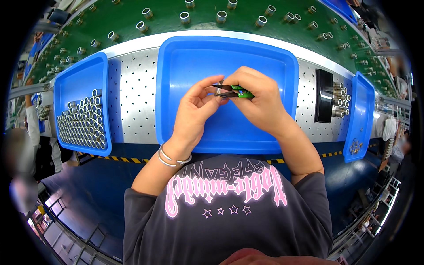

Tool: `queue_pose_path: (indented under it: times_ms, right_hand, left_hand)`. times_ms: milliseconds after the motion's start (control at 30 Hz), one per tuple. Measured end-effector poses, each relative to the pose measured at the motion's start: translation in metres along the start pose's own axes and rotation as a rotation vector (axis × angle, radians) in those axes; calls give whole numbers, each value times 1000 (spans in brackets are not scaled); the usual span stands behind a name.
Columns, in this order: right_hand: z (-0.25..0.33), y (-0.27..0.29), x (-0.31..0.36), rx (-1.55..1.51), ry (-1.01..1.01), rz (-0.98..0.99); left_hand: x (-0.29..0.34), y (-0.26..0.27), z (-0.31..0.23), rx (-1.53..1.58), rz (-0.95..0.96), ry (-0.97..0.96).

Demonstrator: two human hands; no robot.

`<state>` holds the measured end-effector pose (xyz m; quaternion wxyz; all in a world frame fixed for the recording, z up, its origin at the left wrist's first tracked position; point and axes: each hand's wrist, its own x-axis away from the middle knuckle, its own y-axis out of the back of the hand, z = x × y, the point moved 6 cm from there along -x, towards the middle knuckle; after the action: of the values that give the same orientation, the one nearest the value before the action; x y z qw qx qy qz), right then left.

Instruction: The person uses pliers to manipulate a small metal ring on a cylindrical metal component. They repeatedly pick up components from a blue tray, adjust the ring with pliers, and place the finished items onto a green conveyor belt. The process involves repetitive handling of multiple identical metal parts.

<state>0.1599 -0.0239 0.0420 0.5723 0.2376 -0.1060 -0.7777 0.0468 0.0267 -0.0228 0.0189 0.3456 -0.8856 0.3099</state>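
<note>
Over the large blue tray (176,48), my two hands meet at about its middle. My right hand (260,95) is closed around small scissors (244,93) with green handles and dark blades. The blades point left, parted around a small shiny metal piece (218,91). That piece is pinched in the fingertips of my left hand (196,106), whose wrist wears silvery bangles. Fingers and blades cover most of the piece, so its full shape is hidden.
Left of me, a blue tray (106,73) holds rows of short metal tubes (84,126). To the right are a black box (324,96), several more tubes (342,100) and another blue tray (363,106) with small bits. A green surface (203,26) beyond carries scattered tubes.
</note>
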Motion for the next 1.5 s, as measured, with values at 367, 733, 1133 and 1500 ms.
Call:
queue_pose_path:
  times_ms: [367,733,1133,1500]
  right_hand:
    - [1,12,-2,-14,-158,-112]
    - [-9,10,9,270,-32,-80]
    - [-10,11,10,236,-37,-96]
    - [-14,11,11,176,-40,-132]
  left_hand:
    - [0,3,-3,68,-68,60]
    - [-2,7,-11,29,-79,-14]
    - [-2,5,-11,28,-95,-44]
    - [-2,5,-10,43,-91,-34]
